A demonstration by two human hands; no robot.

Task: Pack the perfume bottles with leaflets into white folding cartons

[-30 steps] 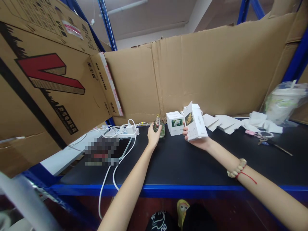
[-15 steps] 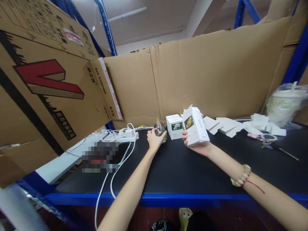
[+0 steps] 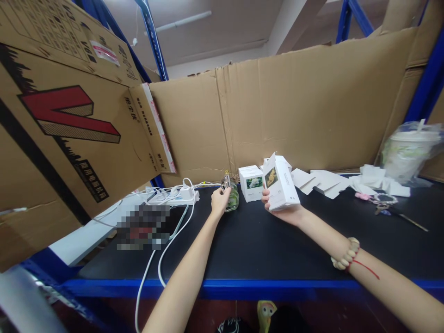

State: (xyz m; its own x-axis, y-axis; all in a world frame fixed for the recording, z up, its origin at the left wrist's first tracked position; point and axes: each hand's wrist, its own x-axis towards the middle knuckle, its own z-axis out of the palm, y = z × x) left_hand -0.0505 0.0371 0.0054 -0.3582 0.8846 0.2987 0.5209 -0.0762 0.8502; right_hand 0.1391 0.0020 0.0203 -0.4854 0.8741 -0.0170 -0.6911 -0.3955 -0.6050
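My left hand [image 3: 220, 200] is closed at the side of a clear glass bottle [image 3: 232, 199] with green contents, its fingers pinched by the shiny neck. The bottle stands on the black tabletop. In my right hand [image 3: 282, 211] is a white carton [image 3: 281, 186] with a yellow flower picture, held tilted above the table, its top flap raised. Just left of that carton a white box [image 3: 251, 183] with a white flower picture stands on the table.
White power strip [image 3: 173, 196] and cables lie at the left, near a blurred dark item [image 3: 144, 226]. Folded white papers [image 3: 328, 181], keys [image 3: 383, 209] and a bagged lidded cup [image 3: 405, 152] are at the right. Cardboard panels [image 3: 312, 106] stand behind.
The fingers of my left hand have gone from spread around the bottle to pinched at its neck, so more of the bottle shows. My right hand still holds the carton.
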